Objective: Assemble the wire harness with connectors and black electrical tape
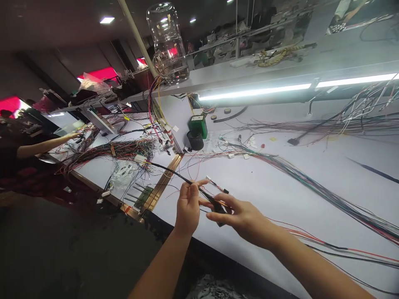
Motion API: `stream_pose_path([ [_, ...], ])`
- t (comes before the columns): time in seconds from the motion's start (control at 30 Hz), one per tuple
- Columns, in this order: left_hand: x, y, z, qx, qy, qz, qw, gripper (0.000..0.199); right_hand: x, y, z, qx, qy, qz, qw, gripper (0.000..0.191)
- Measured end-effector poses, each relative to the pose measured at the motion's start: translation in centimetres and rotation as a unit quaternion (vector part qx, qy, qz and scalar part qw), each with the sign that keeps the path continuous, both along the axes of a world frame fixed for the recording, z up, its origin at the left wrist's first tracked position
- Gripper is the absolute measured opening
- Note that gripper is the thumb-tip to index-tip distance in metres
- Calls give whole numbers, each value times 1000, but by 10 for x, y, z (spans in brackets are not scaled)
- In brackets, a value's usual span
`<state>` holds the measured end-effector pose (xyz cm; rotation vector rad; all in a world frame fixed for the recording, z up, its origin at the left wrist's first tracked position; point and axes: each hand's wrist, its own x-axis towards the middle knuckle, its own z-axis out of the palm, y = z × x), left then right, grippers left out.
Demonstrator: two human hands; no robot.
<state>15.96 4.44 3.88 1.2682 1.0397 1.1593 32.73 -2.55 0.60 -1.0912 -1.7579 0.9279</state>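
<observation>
I'm standing in a workshop, one for wiring by the look of it: a long bundle of thin coloured wires [291, 171] trails across a white workbench [264, 193], and small white connectors [246, 156] lie near one end of it. Tube lights [255, 92] glare beneath a shelf [215, 75] above the bench. Over to the left, another worker's arm [43, 147] reaches over a neighbouring bench [98, 167] heaped with a thick tangle of wiring [107, 150].

A white worktop [249, 178] is lit by glaring tube lights [255, 92] across the upper right, while the floor [62, 257] at lower left is left dark; highlights are caught in a glass jar [170, 45] at top centre, and far background detail is softened by blur.
</observation>
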Motion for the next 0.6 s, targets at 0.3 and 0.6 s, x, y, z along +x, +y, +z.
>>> stream_pose_path([
  [0.3,0,-9,-23,-147,-228,49,961,26,0,4,-18,-143,153,-207,956,29],
  [0.6,20,-28,-36,-163,-175,-33,970,33,-16,13,-24,-302,247,-189,901,26],
])
